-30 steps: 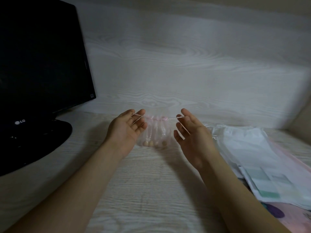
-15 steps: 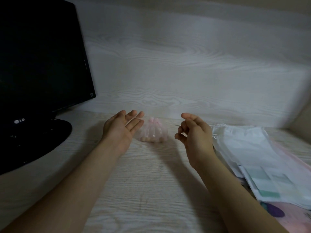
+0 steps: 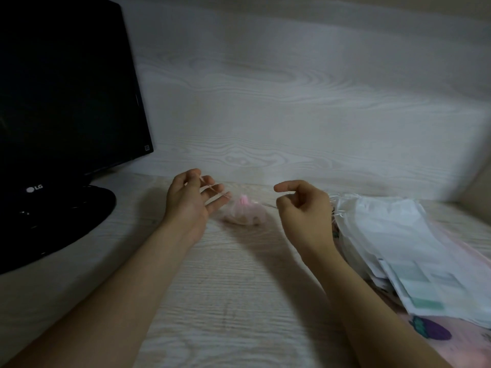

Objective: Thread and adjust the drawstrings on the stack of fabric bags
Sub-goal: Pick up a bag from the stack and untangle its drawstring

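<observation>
Black monitor (image 3: 66, 88) at far left, screen dark, round base (image 3: 66, 216) on the pale wood-grain desk (image 3: 239, 301). Nothing of the task there.

Left hand (image 3: 191, 200) right of the base, raised slightly off the desk, palm turned rightward. Fingers spread and close to straight, released rather than clenched. Thin drawstring (image 3: 211, 187) draped slantwise across them, running down toward the pouch. No pinch discernible.

Sheer pink pouch (image 3: 243, 212) between the two hands, just beside the left fingertips, resting on the desk toward its far edge. Bunched into a small lump, mouth gathered. Blurred; contents not legible.

Compared with one second ago: then spread wide between the hands, cord taut from hand to hand; now collapsed to a puckered bundle, hands farther apart. Reads as the cords pulled outward and the mouth cinched. Judgement: adjustment on this pouch close to done, only release and set-aside left.

Right hand (image 3: 303, 208) right of the pouch, index finger pointing left, other fingers curled in toward the palm. Faint line from pouch toward this hand, too thin to confirm. Cannot tell whether gripping the cord or closed on nothing.

Stack of fabric bags (image 3: 398, 235) at right, just beyond the right wrist: white, flat, overlapping, loose strings at the far end. Untouched by either hand. Judgement: bulk of the task yet to do.

Pink printed sheet (image 3: 467, 351) under the stack at near right.
</observation>
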`<state>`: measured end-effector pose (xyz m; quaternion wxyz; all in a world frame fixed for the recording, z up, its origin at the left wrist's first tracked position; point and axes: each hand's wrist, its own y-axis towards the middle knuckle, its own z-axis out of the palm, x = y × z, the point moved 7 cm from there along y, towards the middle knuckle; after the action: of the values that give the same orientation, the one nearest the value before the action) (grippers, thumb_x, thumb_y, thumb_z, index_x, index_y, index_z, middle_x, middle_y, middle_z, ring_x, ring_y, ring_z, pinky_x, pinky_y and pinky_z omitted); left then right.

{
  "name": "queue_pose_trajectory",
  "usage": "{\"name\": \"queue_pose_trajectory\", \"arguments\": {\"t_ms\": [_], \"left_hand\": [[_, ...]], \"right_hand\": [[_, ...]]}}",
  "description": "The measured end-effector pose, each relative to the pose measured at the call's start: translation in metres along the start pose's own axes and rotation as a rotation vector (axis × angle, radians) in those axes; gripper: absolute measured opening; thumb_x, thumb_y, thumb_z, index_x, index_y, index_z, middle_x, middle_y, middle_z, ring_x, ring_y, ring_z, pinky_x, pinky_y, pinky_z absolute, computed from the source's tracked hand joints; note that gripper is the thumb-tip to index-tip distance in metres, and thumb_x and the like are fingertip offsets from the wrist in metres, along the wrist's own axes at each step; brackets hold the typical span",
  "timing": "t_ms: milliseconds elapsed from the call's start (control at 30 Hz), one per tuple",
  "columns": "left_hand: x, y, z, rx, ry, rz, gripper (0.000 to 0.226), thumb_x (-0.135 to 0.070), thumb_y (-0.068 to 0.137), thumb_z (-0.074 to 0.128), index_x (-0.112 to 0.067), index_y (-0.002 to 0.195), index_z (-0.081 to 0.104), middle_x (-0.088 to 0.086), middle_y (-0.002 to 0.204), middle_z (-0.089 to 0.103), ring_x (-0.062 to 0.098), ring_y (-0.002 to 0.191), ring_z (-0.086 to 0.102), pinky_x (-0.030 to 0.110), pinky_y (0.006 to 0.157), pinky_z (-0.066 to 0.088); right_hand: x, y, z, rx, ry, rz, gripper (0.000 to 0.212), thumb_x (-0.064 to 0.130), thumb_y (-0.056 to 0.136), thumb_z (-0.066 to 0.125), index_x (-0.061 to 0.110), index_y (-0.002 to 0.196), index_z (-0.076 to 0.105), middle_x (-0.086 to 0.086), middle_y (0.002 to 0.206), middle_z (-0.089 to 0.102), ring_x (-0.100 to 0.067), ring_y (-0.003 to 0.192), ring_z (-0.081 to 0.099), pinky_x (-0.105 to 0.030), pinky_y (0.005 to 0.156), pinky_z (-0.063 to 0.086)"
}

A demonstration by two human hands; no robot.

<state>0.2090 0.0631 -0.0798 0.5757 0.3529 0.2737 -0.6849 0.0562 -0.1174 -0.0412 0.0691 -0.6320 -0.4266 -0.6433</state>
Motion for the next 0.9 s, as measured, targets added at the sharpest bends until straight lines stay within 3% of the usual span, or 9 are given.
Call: {"name": "queue_pose_trajectory", "arguments": {"t_ms": [67,133,233,400,500,567,667,767,900], "left_hand": [[-0.001,-0.005,0.004,0.016,0.014,-0.005,0.015,-0.022,0.115,0.045,-0.014,0.119,0.057,0.008,0.088,0.065,0.02,0.067,0.072,0.039,0.065,0.063],[-0.002,-0.011,0.01,0.048,0.047,0.004,0.016,-0.024,0.114,0.046,-0.014,0.119,0.058,0.008,0.093,0.066,0.02,0.068,0.073,0.039,0.065,0.063],[-0.004,-0.015,0.018,0.121,0.126,0.04,0.018,-0.023,0.113,0.049,-0.011,0.12,0.06,0.01,0.097,0.068,0.023,0.079,0.078,0.042,0.075,0.065],[-0.007,-0.019,0.029,0.253,0.371,0.133,0.017,-0.023,0.109,0.058,-0.018,0.112,0.074,0.0,0.098,0.077,0.02,0.105,0.076,0.041,0.096,0.061],[-0.005,-0.023,0.035,0.349,0.457,0.16,0.018,-0.025,0.107,0.061,-0.026,0.109,0.079,-0.005,0.106,0.077,0.012,0.107,0.071,0.035,0.093,0.056],[-0.004,-0.026,0.038,0.396,0.457,0.16,0.017,-0.026,0.106,0.063,-0.027,0.112,0.079,-0.006,0.104,0.075,0.012,0.104,0.069,0.037,0.093,0.057],[0.002,-0.028,0.039,0.393,0.456,0.097,0.02,-0.034,0.105,0.064,-0.026,0.116,0.079,-0.001,0.106,0.077,0.018,0.103,0.073,0.038,0.089,0.059],[0.014,-0.028,0.038,0.41,0.567,-0.006,0.036,-0.046,0.103,0.059,-0.022,0.094,0.083,0.006,0.095,0.08,0.026,0.094,0.076,0.047,0.09,0.056],[0.019,-0.036,0.044,0.522,0.617,-0.058,0.034,-0.029,0.097,0.06,-0.017,0.075,0.083,0.011,0.085,0.078,0.028,0.085,0.073,0.04,0.082,0.051]], "right_hand": [[-0.007,0.0,0.001,0.025,0.222,0.143,0.035,-0.007,0.09,0.054,0.019,0.102,0.074,-0.006,0.062,0.052,-0.026,0.06,0.061,-0.033,0.072,0.054],[-0.007,-0.001,0.005,0.093,0.303,0.199,0.032,-0.007,0.092,0.055,0.016,0.104,0.074,-0.013,0.064,0.046,-0.028,0.058,0.048,-0.035,0.064,0.049],[-0.001,-0.004,0.018,0.235,0.206,0.128,0.013,0.01,0.098,0.065,0.019,0.099,0.076,-0.012,0.064,0.044,-0.023,0.053,0.035,-0.032,0.051,0.033],[0.003,-0.015,0.04,0.372,-0.136,-0.096,0.009,0.04,0.092,0.073,0.033,0.093,0.078,-0.003,0.063,0.06,-0.009,0.059,0.053,-0.034,0.066,0.048],[0.004,-0.022,0.049,0.489,-0.112,-0.112,0.011,0.038,0.096,0.072,0.03,0.095,0.08,0.004,0.057,0.058,-0.004,0.055,0.049,-0.025,0.061,0.041],[0.006,-0.025,0.052,0.527,-0.063,-0.14,0.013,0.031,0.098,0.071,0.024,0.093,0.081,-0.008,0.062,0.063,-0.01,0.058,0.049,-0.026,0.062,0.041],[0.006,-0.022,0.05,0.477,0.069,-0.09,0.016,0.021,0.101,0.068,0.014,0.092,0.08,-0.01,0.069,0.07,-0.011,0.063,0.056,-0.021,0.064,0.045],[0.002,-0.018,0.046,0.401,0.187,-0.002,0.023,0.014,0.103,0.063,-0.002,0.092,0.075,-0.005,0.065,0.07,0.0,0.048,0.053,-0.011,0.051,0.039],[-0.006,-0.01,0.036,0.246,0.244,0.044,0.013,0.013,0.1,0.067,0.005,0.093,0.075,-0.015,0.073,0.075,-0.022,0.065,0.068,-0.027,0.059,0.051]]}}
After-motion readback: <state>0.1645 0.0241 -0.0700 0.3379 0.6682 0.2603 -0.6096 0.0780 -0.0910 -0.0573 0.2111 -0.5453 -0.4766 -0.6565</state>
